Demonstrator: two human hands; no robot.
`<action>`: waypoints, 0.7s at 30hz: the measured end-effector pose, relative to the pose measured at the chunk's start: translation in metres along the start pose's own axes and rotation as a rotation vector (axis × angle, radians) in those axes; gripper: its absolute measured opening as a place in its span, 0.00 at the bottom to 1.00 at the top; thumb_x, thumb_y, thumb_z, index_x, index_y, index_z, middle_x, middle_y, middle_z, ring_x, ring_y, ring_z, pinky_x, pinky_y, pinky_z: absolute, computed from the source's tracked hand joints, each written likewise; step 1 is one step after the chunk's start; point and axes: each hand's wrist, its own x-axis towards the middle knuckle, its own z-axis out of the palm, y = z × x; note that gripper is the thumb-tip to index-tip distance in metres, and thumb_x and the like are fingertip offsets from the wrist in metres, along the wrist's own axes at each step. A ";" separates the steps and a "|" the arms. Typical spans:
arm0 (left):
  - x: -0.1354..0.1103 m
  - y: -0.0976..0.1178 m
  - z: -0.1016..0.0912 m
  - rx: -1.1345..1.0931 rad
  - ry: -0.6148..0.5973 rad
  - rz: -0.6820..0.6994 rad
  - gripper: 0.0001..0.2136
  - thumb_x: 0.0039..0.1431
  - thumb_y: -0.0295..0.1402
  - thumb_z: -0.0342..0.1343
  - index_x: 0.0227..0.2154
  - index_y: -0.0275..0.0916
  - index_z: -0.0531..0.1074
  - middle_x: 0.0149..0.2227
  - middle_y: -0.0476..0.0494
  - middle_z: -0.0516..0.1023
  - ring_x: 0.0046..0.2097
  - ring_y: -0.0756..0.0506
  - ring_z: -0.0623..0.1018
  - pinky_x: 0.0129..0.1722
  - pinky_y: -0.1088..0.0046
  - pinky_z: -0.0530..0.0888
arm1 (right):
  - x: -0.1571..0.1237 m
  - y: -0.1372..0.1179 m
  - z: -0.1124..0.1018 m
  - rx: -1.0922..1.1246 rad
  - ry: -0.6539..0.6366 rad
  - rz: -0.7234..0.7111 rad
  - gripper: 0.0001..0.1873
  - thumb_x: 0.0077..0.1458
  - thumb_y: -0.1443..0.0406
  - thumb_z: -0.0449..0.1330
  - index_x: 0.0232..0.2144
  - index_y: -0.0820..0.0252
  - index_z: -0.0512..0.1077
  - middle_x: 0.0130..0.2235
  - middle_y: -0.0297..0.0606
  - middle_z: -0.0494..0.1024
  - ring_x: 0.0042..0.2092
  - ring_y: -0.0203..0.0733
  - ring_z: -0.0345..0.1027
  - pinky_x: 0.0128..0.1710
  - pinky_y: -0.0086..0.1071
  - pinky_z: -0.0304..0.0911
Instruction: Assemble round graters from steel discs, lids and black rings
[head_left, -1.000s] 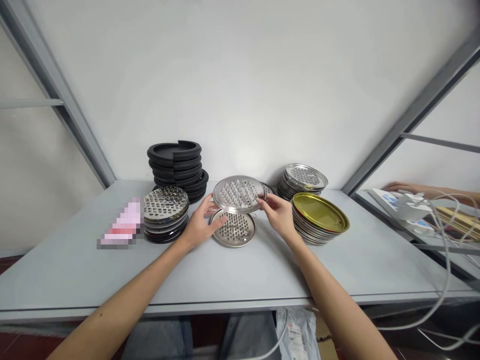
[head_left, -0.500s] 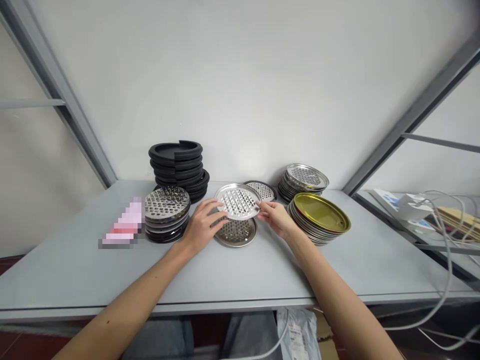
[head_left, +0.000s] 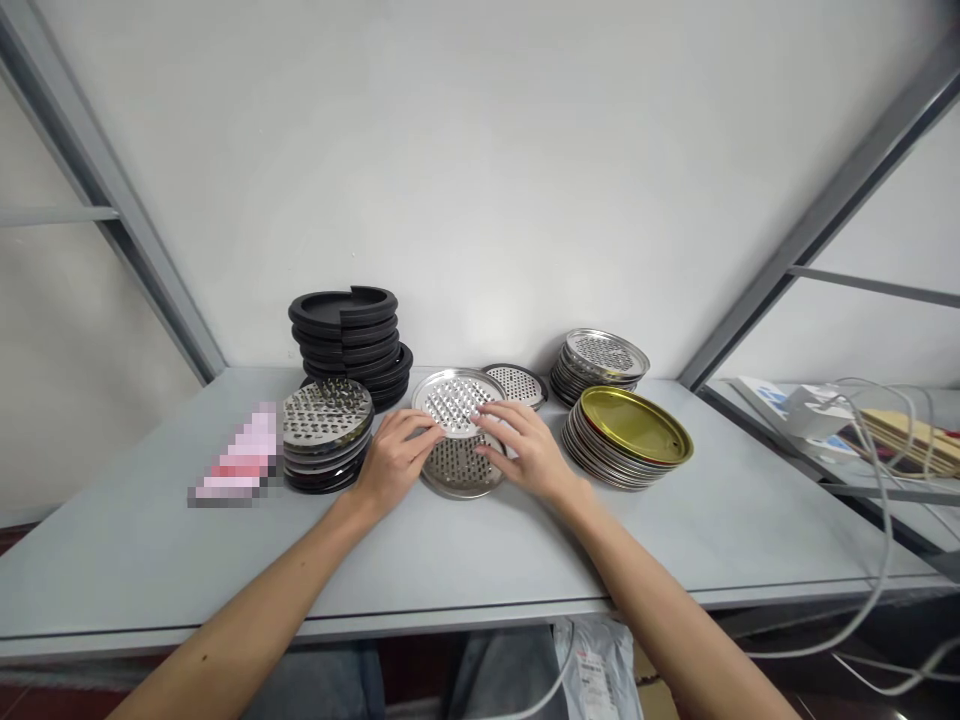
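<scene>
A round silver grater disc is raised and tilted at the middle of the table. My left hand pinches its lower left edge between thumb and fingers. Spread fingers of my right hand reach over the disc's right side, with the thumb apart below. Under it, a second grater disc lies flat on the table, partly covered. Beside my left hand stands a stack of grater discs. To the right of my right hand is a leaning stack of round metal lids, the top one gold.
Black round holders are piled at the back left. Another stack of grater discs stands at the back right, near a black-rimmed perforated disc. A blurred pink item lies at the left. White cables hang at the right.
My right hand has let go of the raised grater disc's right edge and spread its fingers over it. My left hand has closed on the lower left edge.
</scene>
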 end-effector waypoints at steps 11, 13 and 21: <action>-0.001 0.006 -0.003 0.046 0.029 -0.030 0.10 0.61 0.27 0.54 0.43 0.44 0.74 0.42 0.44 0.75 0.46 0.43 0.74 0.46 0.62 0.71 | 0.001 -0.011 -0.003 -0.123 -0.114 -0.094 0.17 0.60 0.72 0.51 0.48 0.55 0.72 0.39 0.42 0.78 0.39 0.43 0.68 0.37 0.36 0.62; -0.001 0.009 -0.001 0.074 0.131 -0.070 0.13 0.59 0.28 0.56 0.47 0.44 0.72 0.50 0.41 0.70 0.51 0.41 0.71 0.48 0.60 0.71 | 0.004 -0.008 -0.013 -0.130 -0.083 -0.071 0.17 0.59 0.72 0.51 0.46 0.54 0.73 0.38 0.42 0.78 0.38 0.42 0.68 0.37 0.36 0.62; -0.002 0.017 0.003 -0.019 0.024 -0.207 0.13 0.59 0.29 0.54 0.47 0.40 0.69 0.52 0.39 0.66 0.51 0.41 0.71 0.51 0.61 0.71 | 0.013 0.054 -0.104 -0.378 0.107 0.287 0.11 0.57 0.63 0.55 0.34 0.53 0.79 0.30 0.38 0.78 0.33 0.40 0.69 0.33 0.32 0.61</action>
